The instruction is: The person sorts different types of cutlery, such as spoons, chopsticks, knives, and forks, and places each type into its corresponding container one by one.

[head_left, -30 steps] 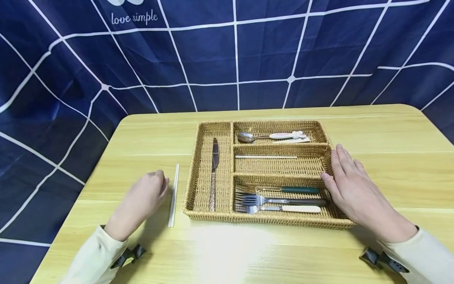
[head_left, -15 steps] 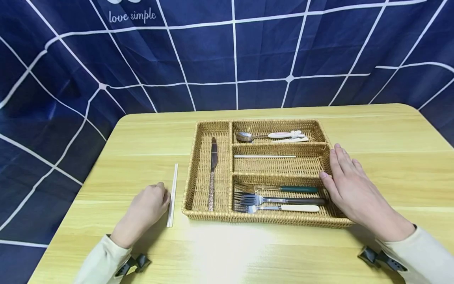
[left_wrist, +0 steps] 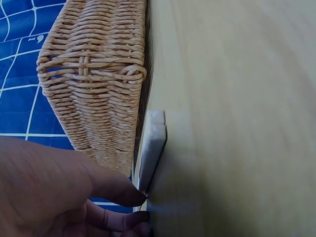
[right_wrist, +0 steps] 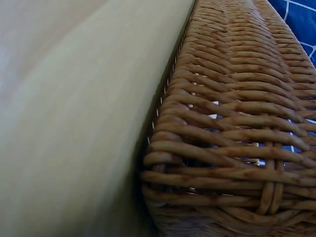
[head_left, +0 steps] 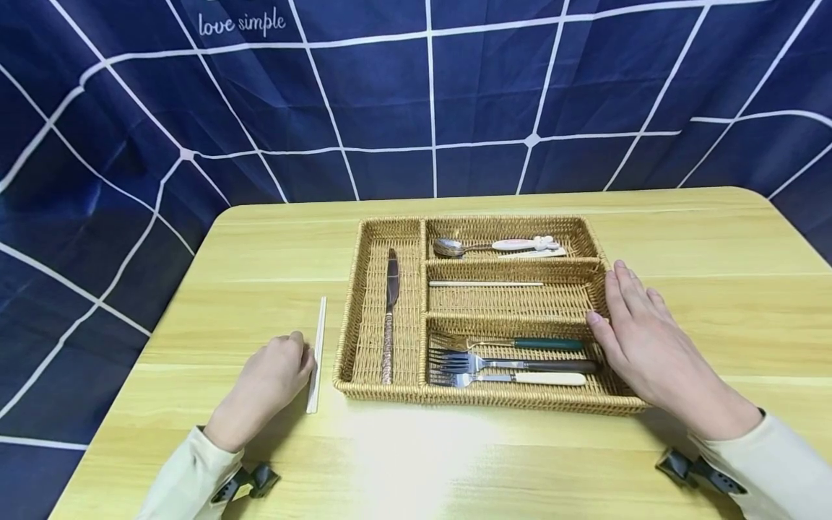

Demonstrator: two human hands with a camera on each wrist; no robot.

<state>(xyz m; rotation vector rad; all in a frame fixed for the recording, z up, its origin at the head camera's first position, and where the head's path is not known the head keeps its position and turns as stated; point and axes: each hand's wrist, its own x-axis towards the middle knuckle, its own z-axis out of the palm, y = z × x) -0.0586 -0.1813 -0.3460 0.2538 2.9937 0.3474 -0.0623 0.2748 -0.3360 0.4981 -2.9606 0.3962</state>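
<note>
A pair of white chopsticks point(head_left: 317, 354) lies on the table left of the wicker cutlery tray point(head_left: 347, 339). My left hand point(head_left: 266, 386) is beside it, fingers curled, thumb and fingertips pinching the pair's left side; in the left wrist view the thumb point(left_wrist: 116, 187) overlaps the chopsticks point(left_wrist: 154, 143) low at the table. Across the tray, my right hand point(head_left: 653, 347) rests with straight fingers along the right rim. Inside the tray are a knife point(head_left: 390, 318), a spoon point(head_left: 513, 245), a single white chopstick point(head_left: 484, 284) and several forks, one with a green handle point(head_left: 549, 344).
The wooden table point(head_left: 520, 469) reaches back to a dark blue grid-patterned cloth point(head_left: 377, 87), which also hangs along the left side. The tray's woven wall point(right_wrist: 237, 108) fills much of the right wrist view.
My left hand has moved slightly right and down, its fingertips coming up to the chopsticks. My right hand stays at the tray's rim, and the tray has not moved.
</note>
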